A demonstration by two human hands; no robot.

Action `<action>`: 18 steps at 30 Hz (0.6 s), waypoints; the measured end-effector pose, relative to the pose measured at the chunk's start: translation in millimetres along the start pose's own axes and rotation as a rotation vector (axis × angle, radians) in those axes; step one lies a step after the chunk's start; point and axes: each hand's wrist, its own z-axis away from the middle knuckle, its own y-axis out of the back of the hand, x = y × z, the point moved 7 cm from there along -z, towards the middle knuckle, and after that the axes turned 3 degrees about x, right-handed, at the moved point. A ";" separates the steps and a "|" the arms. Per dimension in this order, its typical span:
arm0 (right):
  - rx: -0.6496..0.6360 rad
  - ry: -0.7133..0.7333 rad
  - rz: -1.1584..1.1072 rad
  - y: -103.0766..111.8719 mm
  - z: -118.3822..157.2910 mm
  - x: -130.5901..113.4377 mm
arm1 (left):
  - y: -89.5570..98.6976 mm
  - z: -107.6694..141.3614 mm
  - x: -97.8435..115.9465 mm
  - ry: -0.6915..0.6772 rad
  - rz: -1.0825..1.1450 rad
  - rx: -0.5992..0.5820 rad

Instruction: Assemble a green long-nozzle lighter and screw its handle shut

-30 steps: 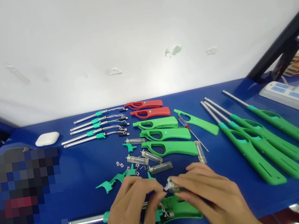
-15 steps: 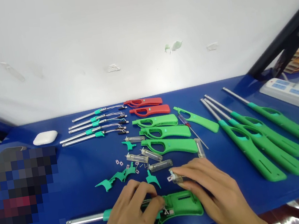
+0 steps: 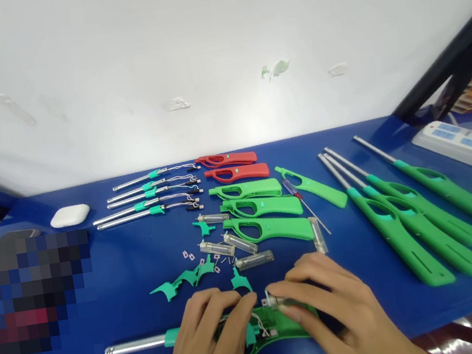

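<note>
A long-nosed gas lighter [image 3: 280, 329] lies at the table's front with its green handle shell exposed inside, wires and a teal trigger showing. My left hand [image 3: 209, 338] is closed over its middle, the palm hiding part of the handle. Between the thumb and fingers of my right hand [image 3: 344, 308] is a small clear fuel tank [image 3: 274, 300], its valve end pointing left above the shell. A loose teal trigger [image 3: 240, 281] sits just behind my hands. Close by are more clear fuel tanks [image 3: 254, 260], and further left several teal triggers [image 3: 206, 273].
Green handle shells [image 3: 270, 230] and red ones [image 3: 238, 172] lie behind, beside a screwdriver [image 3: 305, 205]. Metal lighter tubes with wires [image 3: 134, 208] are at back left, near a white case [image 3: 70, 215]. Assembled green lighters [image 3: 404, 234] and a power strip [image 3: 466, 148] occupy the right.
My right hand has brought the fuel tank down and slightly left, over the open shell. My left fingers have shifted and straightened a little at the lighter's middle.
</note>
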 end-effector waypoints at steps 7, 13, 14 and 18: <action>-0.043 -0.008 0.014 -4.7 -0.4 -0.7 | 1.6 -10.3 11.2 -0.010 0.056 0.107; -0.030 0.022 0.020 -2.9 0.9 -2.7 | -1.9 -5.3 8.3 0.008 0.071 0.046; -0.029 0.025 0.019 -2.7 0.9 -2.7 | -2.8 -4.0 7.6 0.005 0.071 0.039; -0.033 0.018 0.016 -2.3 0.8 -1.6 | -5.0 -1.2 4.2 0.022 0.077 0.014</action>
